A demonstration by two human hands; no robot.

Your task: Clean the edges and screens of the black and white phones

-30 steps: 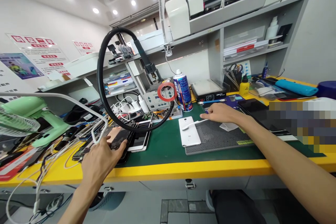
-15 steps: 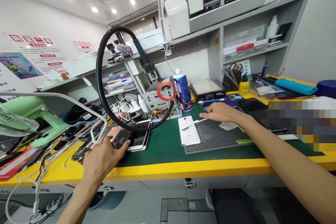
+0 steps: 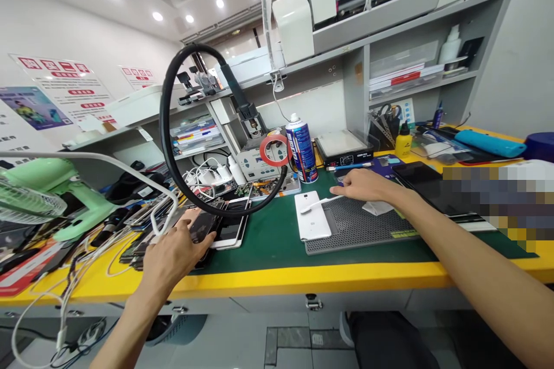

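Observation:
My left hand (image 3: 175, 253) rests at the left of the green mat (image 3: 268, 242), thumb and fingers apart around the edges of a dark phone (image 3: 202, 225). Beside that phone lies a white-framed device (image 3: 231, 225). My right hand (image 3: 361, 184) is closed on the handle end of a white brush (image 3: 318, 204), above a grey perforated pad (image 3: 363, 228). The brush head is over a white phone (image 3: 312, 220), which lies back side up on the pad's left edge. Most right fingertips are hidden from view.
A black hose (image 3: 164, 127) loops above the mat beside red tape (image 3: 274, 150). Behind stand a blue spray can (image 3: 303, 150), a flat black-based device (image 3: 344, 147) and a yellow bottle (image 3: 403, 143). A green fan (image 3: 82, 202) and cables are left; a black tablet (image 3: 428, 184) lies right.
My left hand has shifted slightly to the right, with its fingers raised a little on the dark phone. My right hand, the brush and the white phone look almost unchanged.

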